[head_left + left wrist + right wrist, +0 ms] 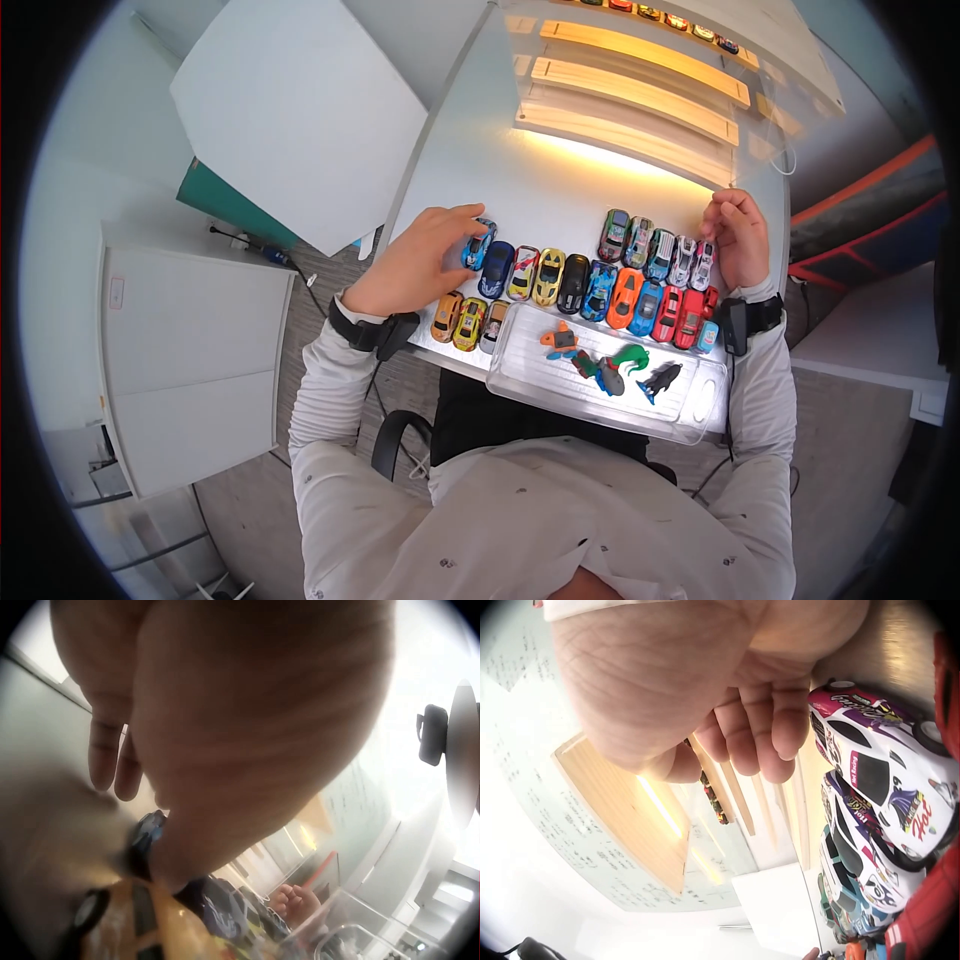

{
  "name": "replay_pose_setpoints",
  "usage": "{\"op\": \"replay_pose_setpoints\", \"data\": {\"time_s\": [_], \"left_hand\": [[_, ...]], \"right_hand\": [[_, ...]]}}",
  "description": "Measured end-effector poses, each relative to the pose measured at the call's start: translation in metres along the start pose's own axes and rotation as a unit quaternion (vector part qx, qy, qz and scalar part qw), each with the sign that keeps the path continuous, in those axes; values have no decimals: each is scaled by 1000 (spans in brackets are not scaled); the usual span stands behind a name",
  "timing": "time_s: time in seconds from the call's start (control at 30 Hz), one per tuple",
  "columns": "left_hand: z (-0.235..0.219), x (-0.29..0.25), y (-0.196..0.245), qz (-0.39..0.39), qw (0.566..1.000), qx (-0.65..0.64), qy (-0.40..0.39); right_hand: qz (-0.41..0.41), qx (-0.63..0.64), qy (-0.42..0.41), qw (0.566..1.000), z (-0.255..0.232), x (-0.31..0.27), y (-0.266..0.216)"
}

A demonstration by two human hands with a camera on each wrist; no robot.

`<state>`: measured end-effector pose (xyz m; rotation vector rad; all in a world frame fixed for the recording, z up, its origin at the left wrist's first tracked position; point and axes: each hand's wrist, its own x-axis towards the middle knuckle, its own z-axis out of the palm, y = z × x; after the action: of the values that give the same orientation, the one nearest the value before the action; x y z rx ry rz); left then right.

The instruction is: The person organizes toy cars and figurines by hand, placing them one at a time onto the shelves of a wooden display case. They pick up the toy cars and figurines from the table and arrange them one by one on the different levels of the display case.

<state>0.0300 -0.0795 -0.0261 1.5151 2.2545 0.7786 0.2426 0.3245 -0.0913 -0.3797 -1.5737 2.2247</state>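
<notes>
In the head view, my left hand (412,262) grips a light-blue toy car (479,244) at the left end of the middle row, thumb at its near end and fingertips at its far end. The left wrist view shows the thumb against that car (148,829), with an orange toy car (124,922) close below. My right hand (740,240) rests beside the far row's right end, fingers loosely curled and holding nothing. Right by it stands a white toy car with purple and pink markings (870,761), with a similar one (874,851) alongside.
Toy cars stand in three rows. A clear plastic tray (500,375) at the near edge holds several small animal figures, among them a green one (630,357). At the back rises a lit wooden tiered rack (640,85), cars along its top. A white panel (300,110) stands left.
</notes>
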Motion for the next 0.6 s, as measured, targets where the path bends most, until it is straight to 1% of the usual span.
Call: {"op": "replay_pose_setpoints", "data": {"time_s": [0.1,0.13,0.2,0.23,0.33,0.43,0.47,0.57,0.6], "left_hand": [[-5,6,1,20,999,14,-22],[-6,10,0,32,999,18,-30],[-7,14,-1,36,998,13,-43],[-7,16,0,31,998,16,-46],[-13,21,12,-38,998,15,-57],[-21,36,20,-28,999,37,-21],[-23,45,25,5,999,45,-4],[-27,83,46,103,990,92,3],[-25,99,56,126,989,82,10]], "right_hand": [[4,1,34,999,-1,0,7],[-5,7,37,999,-1,0,8],[3,2,38,999,0,0,6],[5,9,38,999,3,-1,4],[12,2,28,1000,3,-2,3],[19,-3,20,1000,4,-2,-1],[22,-3,18,1000,5,-2,-1],[24,-13,13,1000,6,-2,-2],[23,-14,13,1000,6,-2,-3]]}}
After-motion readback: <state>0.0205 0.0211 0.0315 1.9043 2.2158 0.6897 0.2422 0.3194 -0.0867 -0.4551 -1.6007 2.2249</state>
